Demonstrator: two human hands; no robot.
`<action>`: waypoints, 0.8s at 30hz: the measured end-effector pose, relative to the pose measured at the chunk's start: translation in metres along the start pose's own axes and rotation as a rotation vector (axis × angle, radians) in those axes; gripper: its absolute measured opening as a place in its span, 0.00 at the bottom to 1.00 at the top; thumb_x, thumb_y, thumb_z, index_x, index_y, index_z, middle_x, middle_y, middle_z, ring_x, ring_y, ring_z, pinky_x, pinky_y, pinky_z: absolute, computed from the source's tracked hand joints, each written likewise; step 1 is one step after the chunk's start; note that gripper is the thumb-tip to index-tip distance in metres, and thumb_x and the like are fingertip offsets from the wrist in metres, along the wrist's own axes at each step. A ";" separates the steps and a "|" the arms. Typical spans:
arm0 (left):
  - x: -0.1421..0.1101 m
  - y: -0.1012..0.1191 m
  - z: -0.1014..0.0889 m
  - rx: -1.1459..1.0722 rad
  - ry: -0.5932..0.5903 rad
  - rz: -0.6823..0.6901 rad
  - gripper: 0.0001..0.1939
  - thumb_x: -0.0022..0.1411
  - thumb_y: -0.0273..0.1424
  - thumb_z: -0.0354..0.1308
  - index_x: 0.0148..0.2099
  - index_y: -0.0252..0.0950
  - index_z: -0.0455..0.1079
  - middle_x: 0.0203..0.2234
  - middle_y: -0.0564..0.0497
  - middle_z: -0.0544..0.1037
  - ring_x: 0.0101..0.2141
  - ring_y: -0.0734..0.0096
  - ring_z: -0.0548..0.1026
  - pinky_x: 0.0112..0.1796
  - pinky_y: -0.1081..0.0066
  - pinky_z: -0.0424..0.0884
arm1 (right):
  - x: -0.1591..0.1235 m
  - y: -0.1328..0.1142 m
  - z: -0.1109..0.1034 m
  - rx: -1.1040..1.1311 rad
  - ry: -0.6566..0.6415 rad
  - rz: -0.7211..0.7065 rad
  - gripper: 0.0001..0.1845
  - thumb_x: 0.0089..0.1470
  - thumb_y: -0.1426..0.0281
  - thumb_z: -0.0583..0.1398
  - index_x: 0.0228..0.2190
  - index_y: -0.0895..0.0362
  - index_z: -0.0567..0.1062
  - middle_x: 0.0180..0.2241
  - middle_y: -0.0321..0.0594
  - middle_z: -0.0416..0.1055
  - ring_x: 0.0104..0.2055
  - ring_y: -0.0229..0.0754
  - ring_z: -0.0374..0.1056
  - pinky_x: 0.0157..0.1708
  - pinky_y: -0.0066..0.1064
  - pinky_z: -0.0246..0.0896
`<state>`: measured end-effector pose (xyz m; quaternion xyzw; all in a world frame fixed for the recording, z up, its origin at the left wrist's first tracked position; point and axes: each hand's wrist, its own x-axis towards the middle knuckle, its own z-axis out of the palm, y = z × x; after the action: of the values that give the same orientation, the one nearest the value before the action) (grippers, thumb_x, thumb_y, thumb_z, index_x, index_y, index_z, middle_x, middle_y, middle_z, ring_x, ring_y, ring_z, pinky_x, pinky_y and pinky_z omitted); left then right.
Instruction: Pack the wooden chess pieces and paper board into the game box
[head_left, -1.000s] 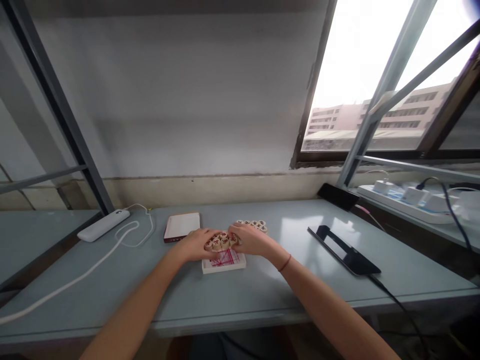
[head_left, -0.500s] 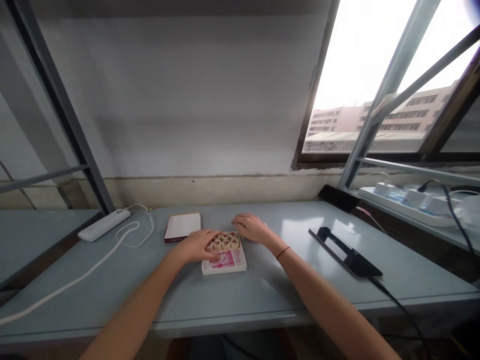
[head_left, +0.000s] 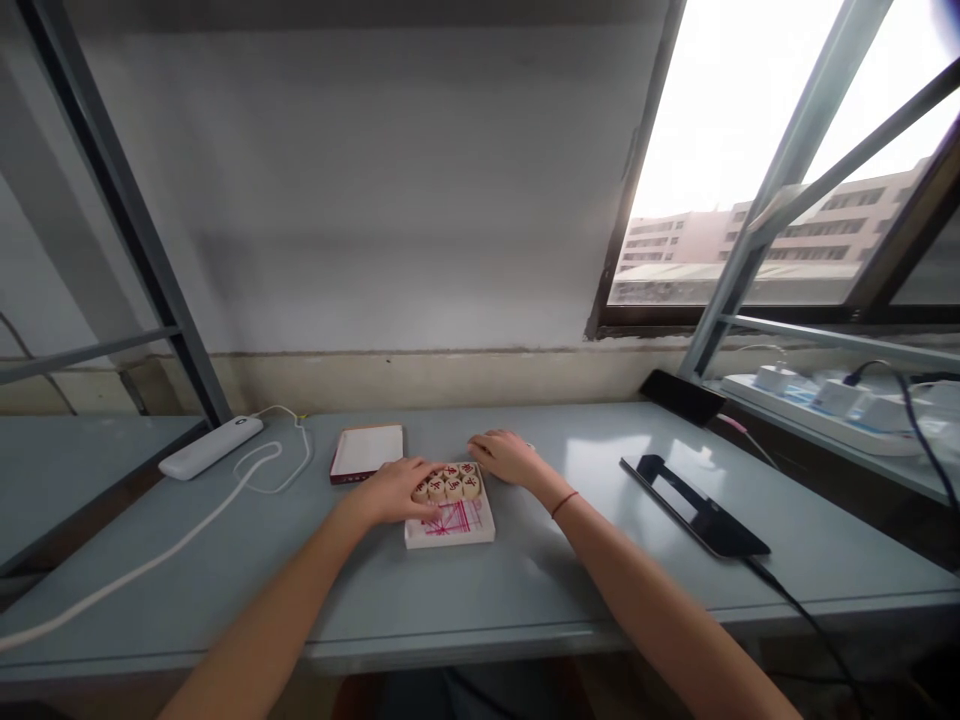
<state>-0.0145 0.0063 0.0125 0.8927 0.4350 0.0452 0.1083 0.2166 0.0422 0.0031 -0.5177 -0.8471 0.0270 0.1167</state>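
Note:
A shallow white box (head_left: 450,542) lies on the desk in front of me. Round Chinese chess pieces (head_left: 454,488) with red characters sit in rows in its far part, and a folded sheet with pink lines (head_left: 463,517) covers the near part. My left hand (head_left: 397,490) grips the box's left side, thumb over the sheet and fingers across the far left pieces. At the far right corner, my right hand (head_left: 506,457) has its fingers bent together and pointing left; whatever lies under them is hidden. A small pale bit shows just behind that hand.
A dark red-edged box lid (head_left: 367,452) lies behind my left hand. Left of it are a white power bank (head_left: 210,448) and a white cable (head_left: 172,550). A black tablet (head_left: 690,505) with a cable lies right. A power strip (head_left: 817,410) stands beyond the desk frame.
Both hands keep almost the same places at the box. The whole view has shifted very slightly.

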 end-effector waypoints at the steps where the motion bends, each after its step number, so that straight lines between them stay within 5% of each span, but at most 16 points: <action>1: 0.000 0.000 0.000 -0.002 -0.001 -0.002 0.34 0.51 0.46 0.55 0.60 0.47 0.55 0.47 0.49 0.69 0.45 0.57 0.69 0.42 0.67 0.64 | 0.001 0.000 0.000 -0.005 0.014 0.023 0.21 0.60 0.62 0.45 0.43 0.56 0.73 0.38 0.46 0.73 0.41 0.43 0.66 0.39 0.29 0.53; 12: -0.002 0.003 -0.001 -0.015 -0.006 -0.016 0.35 0.51 0.49 0.54 0.60 0.47 0.54 0.48 0.48 0.67 0.46 0.57 0.68 0.45 0.64 0.62 | 0.011 -0.006 0.002 0.099 0.018 0.339 0.15 0.48 0.67 0.55 0.38 0.54 0.75 0.35 0.45 0.74 0.35 0.46 0.69 0.26 0.28 0.52; 24: -0.001 0.001 0.001 0.003 -0.005 -0.020 0.35 0.51 0.49 0.54 0.60 0.48 0.54 0.48 0.49 0.68 0.46 0.57 0.68 0.44 0.65 0.63 | 0.013 -0.004 0.007 0.118 0.020 0.340 0.16 0.45 0.68 0.58 0.38 0.57 0.75 0.36 0.46 0.74 0.36 0.45 0.68 0.26 0.27 0.52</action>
<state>-0.0142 0.0041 0.0119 0.8887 0.4435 0.0411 0.1085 0.2063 0.0522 -0.0009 -0.6461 -0.7431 0.0908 0.1488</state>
